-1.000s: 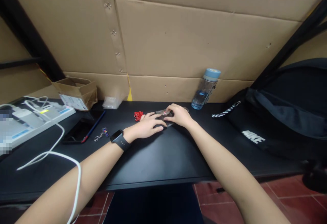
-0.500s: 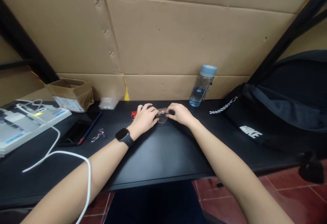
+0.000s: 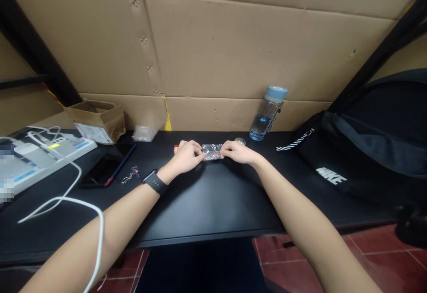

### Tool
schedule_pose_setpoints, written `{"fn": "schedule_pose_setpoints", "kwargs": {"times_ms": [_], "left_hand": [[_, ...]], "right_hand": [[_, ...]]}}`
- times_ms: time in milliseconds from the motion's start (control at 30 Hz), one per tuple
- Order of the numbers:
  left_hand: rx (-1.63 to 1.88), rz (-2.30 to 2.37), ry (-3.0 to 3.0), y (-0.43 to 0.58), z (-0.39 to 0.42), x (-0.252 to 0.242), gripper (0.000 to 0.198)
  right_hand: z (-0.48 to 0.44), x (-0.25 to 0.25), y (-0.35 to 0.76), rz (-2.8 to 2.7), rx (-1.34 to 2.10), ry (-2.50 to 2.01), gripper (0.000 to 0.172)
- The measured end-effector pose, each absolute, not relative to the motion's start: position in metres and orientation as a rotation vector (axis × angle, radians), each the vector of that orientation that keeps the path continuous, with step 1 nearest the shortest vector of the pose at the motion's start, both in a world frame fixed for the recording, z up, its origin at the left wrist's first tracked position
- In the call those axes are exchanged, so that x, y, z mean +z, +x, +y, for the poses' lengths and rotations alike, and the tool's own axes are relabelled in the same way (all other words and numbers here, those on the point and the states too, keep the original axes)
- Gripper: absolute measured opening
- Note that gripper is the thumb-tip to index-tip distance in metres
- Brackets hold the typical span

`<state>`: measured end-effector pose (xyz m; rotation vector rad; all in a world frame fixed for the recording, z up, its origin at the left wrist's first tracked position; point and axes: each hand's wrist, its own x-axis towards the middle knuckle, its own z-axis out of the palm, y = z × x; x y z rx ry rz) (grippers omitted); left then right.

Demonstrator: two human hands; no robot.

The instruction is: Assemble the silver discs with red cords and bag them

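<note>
Between my hands a small clear plastic bag (image 3: 212, 151) is stretched flat just over the desk, shiny and creased. My left hand (image 3: 188, 156) pinches its left edge between thumb and fingers. On the right edge, my right hand (image 3: 237, 151) closes in a matching pinch. What the bag contains, if anything, is too small to tell. A bit of something red (image 3: 176, 148) peeks out behind my left hand. Just beyond my right hand lies a small clear, roundish thing (image 3: 240, 141), partly hidden by it.
A water bottle (image 3: 267, 114) and a black backpack (image 3: 367, 150) stand right. To the left are an open cardboard box (image 3: 98, 121), clear plastic bags (image 3: 145, 133), a dark tablet-like device (image 3: 108, 166), a keychain (image 3: 132, 175) and a power strip (image 3: 71, 152). A white cable (image 3: 100, 239) crosses my left forearm.
The bag now shows stretched between both hands, where a clear piece with a red spot was before. A clear roundish thing now lies behind my right hand. My left hand now covers more of the red thing.
</note>
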<state>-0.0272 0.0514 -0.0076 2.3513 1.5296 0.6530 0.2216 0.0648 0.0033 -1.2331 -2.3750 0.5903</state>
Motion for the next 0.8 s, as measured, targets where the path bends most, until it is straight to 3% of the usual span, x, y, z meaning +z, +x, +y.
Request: {"fn": "schedule_pose_setpoints", "kwargs": {"times_ms": [233, 333, 400, 467, 567, 733, 800], "left_hand": [[0.696, 1.630, 2.401, -0.016, 0.046, -0.020, 0.031], [0.707, 1.643, 2.523, -0.016, 0.039, -0.016, 0.025], [0.726, 1.611, 2.590, -0.016, 0.036, -0.013, 0.016], [0.731, 1.539, 2.661, -0.017, 0.035, -0.011, 0.025], [0.662, 1.423, 2.752, -0.020, 0.037, -0.013, 0.031], [0.488, 1.281, 2.812, -0.024, 0.042, -0.020, 0.042], [0.446, 1.269, 2.823, -0.025, 0.041, -0.019, 0.046]], "right_hand": [[0.061, -0.008, 0.207, -2.341, 0.246, -1.542, 0.030], [0.057, -0.010, 0.205, -2.315, 0.162, -1.518, 0.012], [0.055, -0.009, 0.205, -2.333, 0.129, -1.382, 0.025], [0.056, -0.009, 0.206, -2.399, 0.106, -1.220, 0.036], [0.058, -0.010, 0.207, -2.508, 0.084, -1.132, 0.033], [0.058, -0.009, 0.211, -2.624, 0.196, -1.116, 0.054], [0.056, -0.007, 0.212, -2.640, 0.220, -1.107, 0.050]]}}
